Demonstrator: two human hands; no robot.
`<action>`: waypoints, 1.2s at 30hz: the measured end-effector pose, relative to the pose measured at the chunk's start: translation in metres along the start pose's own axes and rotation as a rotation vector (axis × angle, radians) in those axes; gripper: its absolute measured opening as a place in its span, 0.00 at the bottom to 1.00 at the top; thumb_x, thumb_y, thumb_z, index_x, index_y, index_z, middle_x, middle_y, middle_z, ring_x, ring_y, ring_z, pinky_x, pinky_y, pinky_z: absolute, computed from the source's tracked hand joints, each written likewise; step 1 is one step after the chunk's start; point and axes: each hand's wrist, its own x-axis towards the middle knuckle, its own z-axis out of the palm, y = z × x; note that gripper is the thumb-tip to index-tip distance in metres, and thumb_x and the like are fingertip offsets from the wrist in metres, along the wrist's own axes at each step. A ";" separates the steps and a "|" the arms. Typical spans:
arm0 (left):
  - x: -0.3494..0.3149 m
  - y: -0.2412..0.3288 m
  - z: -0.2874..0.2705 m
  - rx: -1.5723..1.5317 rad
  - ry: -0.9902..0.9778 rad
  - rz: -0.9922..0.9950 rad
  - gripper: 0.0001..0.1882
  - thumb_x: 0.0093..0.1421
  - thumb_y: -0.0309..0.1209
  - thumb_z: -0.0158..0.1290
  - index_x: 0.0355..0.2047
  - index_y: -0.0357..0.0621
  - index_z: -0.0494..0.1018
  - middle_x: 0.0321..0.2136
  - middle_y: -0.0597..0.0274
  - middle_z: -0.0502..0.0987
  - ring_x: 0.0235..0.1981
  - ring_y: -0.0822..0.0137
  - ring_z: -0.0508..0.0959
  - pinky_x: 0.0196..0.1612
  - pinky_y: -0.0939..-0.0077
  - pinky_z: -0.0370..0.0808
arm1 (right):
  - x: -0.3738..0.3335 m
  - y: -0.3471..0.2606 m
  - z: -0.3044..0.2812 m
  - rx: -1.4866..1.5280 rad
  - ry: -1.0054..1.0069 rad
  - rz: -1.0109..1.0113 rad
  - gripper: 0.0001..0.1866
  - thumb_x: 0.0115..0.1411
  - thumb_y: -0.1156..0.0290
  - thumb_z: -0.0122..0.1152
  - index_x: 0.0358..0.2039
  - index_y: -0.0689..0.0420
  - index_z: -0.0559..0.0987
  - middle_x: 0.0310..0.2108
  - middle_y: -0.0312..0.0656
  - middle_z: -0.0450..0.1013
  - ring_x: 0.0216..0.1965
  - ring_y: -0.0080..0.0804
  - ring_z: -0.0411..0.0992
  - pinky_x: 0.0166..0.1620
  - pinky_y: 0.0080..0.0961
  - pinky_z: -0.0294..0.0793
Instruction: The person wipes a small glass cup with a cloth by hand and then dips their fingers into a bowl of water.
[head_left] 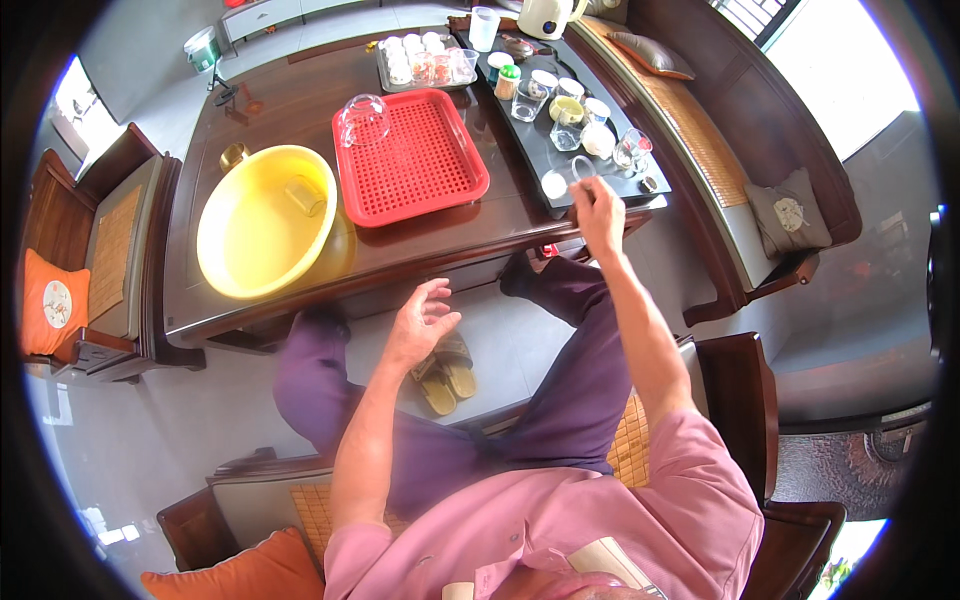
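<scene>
My right hand (pixel 600 222) reaches over the near end of a black tea tray (pixel 530 140), its fingers closed on a small clear glass (pixel 582 168). Just beside it lies a small white cup (pixel 554 184). Several other white cups and glasses, among them a glass with reddish marks (pixel 632 148), stand further along the tray. In the air above my lap, my left hand (pixel 420 325) holds nothing, its fingers loosely bent and apart. A yellow basin (pixel 225 265) with a glass (pixel 305 196) in it sits left of a red perforated tray (pixel 425 160), which bears a clear glass bowl (pixel 364 122).
These things stand on a dark wooden table (pixel 400 250). At its far side are a clear tray of eggs and cups (pixel 428 62), a clear pitcher (pixel 484 28) and a white kettle (pixel 548 16). Slippers (pixel 440 380) lie on the floor between my legs. Wooden benches flank the table.
</scene>
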 end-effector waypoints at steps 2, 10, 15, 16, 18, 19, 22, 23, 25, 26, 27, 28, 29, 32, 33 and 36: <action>0.003 -0.001 0.002 0.011 -0.030 -0.008 0.30 0.56 0.31 0.63 0.59 0.44 0.68 0.50 0.56 0.75 0.46 0.64 0.78 0.47 0.70 0.76 | 0.030 0.033 0.000 -0.189 0.055 0.010 0.12 0.61 0.60 0.62 0.35 0.56 0.79 0.31 0.47 0.78 0.37 0.49 0.76 0.41 0.40 0.72; 0.005 -0.007 -0.001 0.034 -0.065 -0.007 0.25 0.57 0.31 0.62 0.55 0.43 0.72 0.47 0.58 0.76 0.41 0.67 0.79 0.45 0.72 0.77 | 0.092 0.094 0.023 -0.377 -0.052 0.167 0.15 0.61 0.56 0.60 0.35 0.55 0.80 0.33 0.49 0.79 0.39 0.50 0.77 0.44 0.42 0.74; 0.005 -0.009 -0.001 0.037 -0.070 0.006 0.23 0.57 0.30 0.62 0.53 0.44 0.73 0.46 0.58 0.77 0.39 0.69 0.79 0.44 0.72 0.77 | 0.087 0.090 0.017 -0.433 -0.091 0.153 0.16 0.59 0.58 0.62 0.41 0.55 0.79 0.36 0.50 0.80 0.41 0.51 0.77 0.45 0.43 0.74; 0.005 -0.006 0.001 0.030 -0.055 0.010 0.22 0.57 0.30 0.62 0.52 0.44 0.73 0.44 0.59 0.77 0.39 0.69 0.79 0.44 0.73 0.77 | 0.086 0.092 0.015 -0.435 -0.036 0.132 0.16 0.59 0.58 0.62 0.43 0.55 0.79 0.37 0.50 0.80 0.42 0.51 0.77 0.45 0.43 0.74; 0.004 0.002 0.005 0.016 -0.027 0.012 0.20 0.57 0.29 0.62 0.50 0.44 0.74 0.40 0.61 0.78 0.37 0.71 0.78 0.43 0.74 0.77 | 0.078 0.096 0.012 -0.441 0.072 0.091 0.18 0.59 0.59 0.63 0.46 0.54 0.77 0.38 0.50 0.80 0.43 0.50 0.77 0.45 0.44 0.73; 0.003 0.001 0.003 0.037 -0.003 0.014 0.19 0.57 0.29 0.63 0.49 0.44 0.75 0.38 0.62 0.78 0.37 0.72 0.78 0.43 0.75 0.76 | 0.075 0.082 0.009 -0.414 0.051 0.137 0.21 0.59 0.61 0.63 0.51 0.53 0.74 0.37 0.48 0.80 0.43 0.48 0.77 0.45 0.42 0.74; 0.000 0.000 0.001 0.031 0.134 0.058 0.10 0.57 0.29 0.63 0.37 0.43 0.75 0.27 0.69 0.76 0.32 0.76 0.75 0.40 0.78 0.74 | 0.037 0.056 0.004 -0.262 0.076 0.082 0.21 0.58 0.63 0.64 0.51 0.54 0.75 0.32 0.47 0.79 0.37 0.47 0.77 0.43 0.38 0.74; -0.001 -0.005 -0.004 0.073 0.177 0.081 0.09 0.57 0.29 0.63 0.34 0.43 0.74 0.26 0.69 0.75 0.31 0.77 0.74 0.38 0.79 0.73 | 0.016 0.053 0.007 -0.142 0.011 0.096 0.20 0.58 0.63 0.65 0.50 0.55 0.75 0.29 0.46 0.78 0.33 0.44 0.77 0.40 0.36 0.74; -0.007 0.000 -0.015 0.000 0.271 0.078 0.11 0.58 0.29 0.64 0.28 0.43 0.71 0.24 0.73 0.72 0.28 0.79 0.70 0.33 0.82 0.69 | -0.037 0.055 0.023 0.088 -0.116 0.133 0.18 0.57 0.65 0.67 0.46 0.57 0.77 0.26 0.46 0.78 0.28 0.39 0.77 0.36 0.33 0.75; -0.010 0.007 -0.021 -0.026 0.321 0.102 0.10 0.59 0.27 0.63 0.27 0.43 0.71 0.25 0.73 0.72 0.28 0.82 0.69 0.32 0.84 0.68 | -0.066 0.060 0.035 0.194 -0.176 0.156 0.17 0.57 0.65 0.67 0.44 0.58 0.78 0.25 0.46 0.78 0.27 0.36 0.77 0.34 0.32 0.75; -0.015 0.022 -0.028 -0.057 0.335 0.213 0.10 0.60 0.27 0.61 0.27 0.43 0.70 0.25 0.70 0.72 0.27 0.79 0.69 0.31 0.83 0.68 | -0.096 0.057 0.040 0.292 -0.282 0.258 0.17 0.56 0.65 0.68 0.43 0.59 0.78 0.26 0.46 0.78 0.28 0.35 0.77 0.34 0.31 0.75; -0.022 0.045 -0.034 -0.086 0.344 0.321 0.10 0.61 0.26 0.59 0.26 0.43 0.69 0.24 0.67 0.72 0.27 0.77 0.69 0.30 0.82 0.68 | -0.121 0.056 0.043 0.385 -0.391 0.367 0.16 0.56 0.65 0.69 0.42 0.59 0.79 0.27 0.47 0.79 0.29 0.33 0.78 0.35 0.31 0.76; -0.027 0.070 -0.043 -0.077 0.394 0.467 0.10 0.63 0.29 0.57 0.26 0.42 0.69 0.24 0.64 0.72 0.27 0.72 0.70 0.31 0.79 0.69 | -0.142 0.067 0.055 0.328 -0.420 0.283 0.15 0.56 0.68 0.68 0.42 0.61 0.79 0.25 0.45 0.78 0.27 0.28 0.76 0.33 0.28 0.74; -0.067 0.173 -0.052 -0.033 0.522 0.925 0.22 0.65 0.48 0.49 0.27 0.39 0.71 0.26 0.58 0.71 0.30 0.63 0.70 0.32 0.68 0.69 | -0.158 0.051 0.058 0.171 -0.622 0.085 0.17 0.54 0.68 0.68 0.43 0.60 0.79 0.26 0.47 0.78 0.28 0.35 0.77 0.33 0.29 0.75; -0.082 0.208 -0.054 0.201 0.593 1.050 0.27 0.64 0.55 0.46 0.28 0.40 0.71 0.26 0.57 0.71 0.30 0.64 0.69 0.31 0.65 0.66 | -0.156 0.046 0.055 0.163 -0.655 0.122 0.18 0.55 0.65 0.67 0.44 0.58 0.79 0.29 0.49 0.79 0.33 0.41 0.78 0.38 0.33 0.76; -0.129 0.305 -0.038 0.065 0.440 1.470 0.25 0.64 0.55 0.43 0.26 0.45 0.72 0.25 0.60 0.72 0.30 0.59 0.71 0.39 0.61 0.67 | -0.144 0.036 0.063 0.107 -0.727 0.143 0.20 0.56 0.62 0.66 0.47 0.56 0.79 0.33 0.49 0.81 0.38 0.47 0.80 0.43 0.37 0.77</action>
